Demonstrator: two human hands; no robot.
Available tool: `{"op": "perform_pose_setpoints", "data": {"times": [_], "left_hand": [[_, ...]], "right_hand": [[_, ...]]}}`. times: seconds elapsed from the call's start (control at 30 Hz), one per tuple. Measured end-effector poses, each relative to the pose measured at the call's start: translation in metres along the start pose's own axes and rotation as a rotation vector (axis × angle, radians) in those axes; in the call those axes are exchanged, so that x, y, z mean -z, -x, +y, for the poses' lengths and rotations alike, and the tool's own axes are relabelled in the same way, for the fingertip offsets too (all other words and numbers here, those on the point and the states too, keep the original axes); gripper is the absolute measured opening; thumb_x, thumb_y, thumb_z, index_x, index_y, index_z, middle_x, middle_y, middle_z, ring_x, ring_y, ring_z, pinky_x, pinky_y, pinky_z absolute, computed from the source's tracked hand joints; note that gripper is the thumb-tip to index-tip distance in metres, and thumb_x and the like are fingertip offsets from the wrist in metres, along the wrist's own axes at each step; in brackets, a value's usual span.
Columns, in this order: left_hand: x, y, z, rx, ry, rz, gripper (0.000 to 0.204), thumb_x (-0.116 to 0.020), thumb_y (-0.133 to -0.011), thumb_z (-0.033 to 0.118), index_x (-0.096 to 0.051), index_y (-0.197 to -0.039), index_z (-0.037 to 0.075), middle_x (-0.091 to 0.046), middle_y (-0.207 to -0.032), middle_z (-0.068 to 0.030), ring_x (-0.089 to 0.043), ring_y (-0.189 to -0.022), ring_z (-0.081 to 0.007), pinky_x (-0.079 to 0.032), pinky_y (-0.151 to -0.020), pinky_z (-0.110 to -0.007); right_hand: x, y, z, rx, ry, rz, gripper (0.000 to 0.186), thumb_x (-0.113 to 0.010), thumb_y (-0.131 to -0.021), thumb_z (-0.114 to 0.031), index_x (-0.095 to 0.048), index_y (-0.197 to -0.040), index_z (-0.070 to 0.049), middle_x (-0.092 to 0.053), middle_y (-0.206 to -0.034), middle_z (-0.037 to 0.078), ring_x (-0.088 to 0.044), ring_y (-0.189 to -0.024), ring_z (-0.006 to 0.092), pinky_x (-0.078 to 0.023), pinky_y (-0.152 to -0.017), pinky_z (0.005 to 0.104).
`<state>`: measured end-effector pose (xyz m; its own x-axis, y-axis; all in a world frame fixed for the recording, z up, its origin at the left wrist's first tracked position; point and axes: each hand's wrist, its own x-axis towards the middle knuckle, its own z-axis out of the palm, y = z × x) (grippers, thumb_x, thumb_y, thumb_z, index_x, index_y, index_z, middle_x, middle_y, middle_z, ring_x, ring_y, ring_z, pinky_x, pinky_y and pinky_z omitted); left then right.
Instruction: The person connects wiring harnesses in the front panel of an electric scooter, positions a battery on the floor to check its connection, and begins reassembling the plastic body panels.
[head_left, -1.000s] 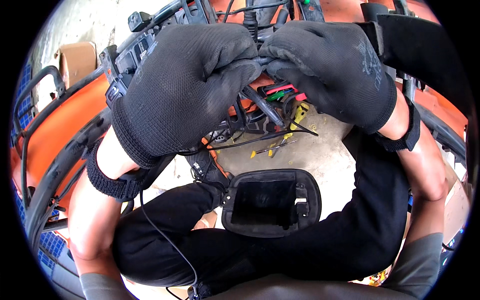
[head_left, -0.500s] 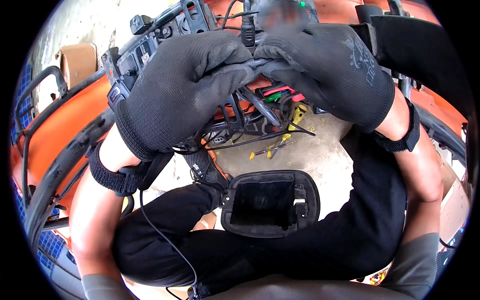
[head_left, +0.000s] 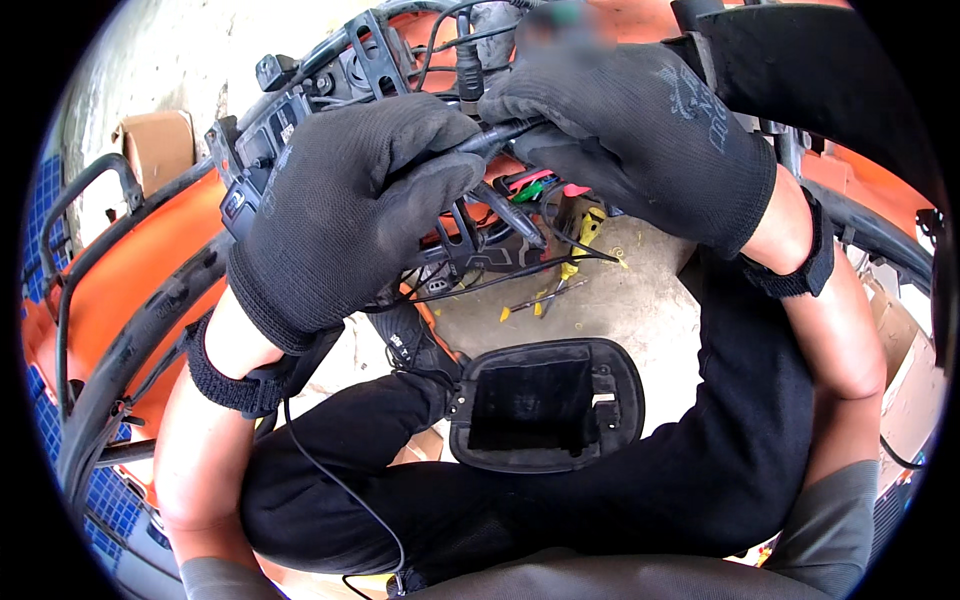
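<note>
My left hand [head_left: 355, 210] and my right hand [head_left: 640, 150], both in dark knit gloves, meet at a short black cable connector [head_left: 490, 137], fingers closed around its two ends. Just below hangs another black tubular piece [head_left: 515, 214]. Pink, red and green small items [head_left: 530, 188] lie under my right fingers, partly hidden. A black vertical connector [head_left: 468, 60] stands above. A yellow-handled tool [head_left: 582, 243] and other yellow pieces lie on the floor beneath.
A tubular frame [head_left: 160, 320] with orange panels [head_left: 130, 260] surrounds the work. A black open compartment [head_left: 530, 400] lies between my crossed legs. Cardboard [head_left: 155, 145] is at left; a black curved part [head_left: 800, 70] spans the upper right.
My left hand has shifted slightly down and my right slightly left, with its fingertips now higher than the left ones. More of the connector shows between them.
</note>
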<state>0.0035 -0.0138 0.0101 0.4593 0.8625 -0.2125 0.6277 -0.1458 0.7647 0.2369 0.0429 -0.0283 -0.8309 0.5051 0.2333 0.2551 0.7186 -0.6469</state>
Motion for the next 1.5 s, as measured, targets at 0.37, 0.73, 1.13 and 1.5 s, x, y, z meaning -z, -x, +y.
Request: {"op": "perform_pose_setpoints", "data": {"times": [0.37, 0.73, 1.13, 1.5], "left_hand": [[-0.009, 0.004, -0.01, 0.001, 0.242, 0.11, 0.022, -0.067, -0.093, 0.014, -0.069, -0.11, 0.0, -0.068, -0.092, -0.0049, -0.062, -0.08, -0.0111, -0.052, -0.073, -0.026], [-0.005, 0.011, -0.001, 0.181, 0.554, -0.041, 0.019, -0.062, -0.096, 0.011, -0.067, -0.112, 0.002, -0.066, -0.104, -0.0058, -0.065, -0.081, -0.0082, -0.054, -0.071, -0.021], [-0.006, 0.007, 0.008, 0.206, 0.489, -0.013, 0.023, -0.058, -0.097, 0.01, -0.062, -0.116, -0.001, -0.07, -0.094, -0.0054, -0.064, -0.072, -0.007, -0.053, -0.065, -0.021], [-0.006, 0.003, 0.012, 0.202, 0.513, 0.007, 0.024, -0.059, -0.096, 0.016, -0.064, -0.114, 0.001, -0.071, -0.089, -0.0029, -0.056, -0.061, -0.0028, -0.045, -0.055, -0.017]], "right_hand": [[0.015, -0.007, 0.005, -0.033, -0.078, -0.001, 0.017, -0.068, -0.091, -0.015, -0.065, -0.106, -0.007, -0.059, -0.112, 0.017, -0.06, -0.097, 0.0259, -0.048, -0.08, 0.0374], [0.01, 0.001, 0.011, 0.006, -0.279, 0.05, 0.026, -0.069, -0.088, -0.006, -0.069, -0.113, -0.001, -0.064, -0.113, 0.009, -0.062, -0.105, 0.0211, -0.051, -0.095, 0.0338], [0.014, 0.003, 0.008, -0.12, -0.39, 0.019, 0.026, -0.064, -0.092, -0.011, -0.068, -0.116, -0.002, -0.064, -0.116, 0.01, -0.06, -0.112, 0.021, -0.047, -0.1, 0.0344], [0.007, 0.01, 0.01, -0.389, -0.806, 0.031, 0.035, -0.057, -0.101, -0.02, -0.059, -0.127, 0.003, -0.065, -0.123, 0.012, -0.063, -0.109, 0.018, -0.051, -0.097, 0.0323]]}}
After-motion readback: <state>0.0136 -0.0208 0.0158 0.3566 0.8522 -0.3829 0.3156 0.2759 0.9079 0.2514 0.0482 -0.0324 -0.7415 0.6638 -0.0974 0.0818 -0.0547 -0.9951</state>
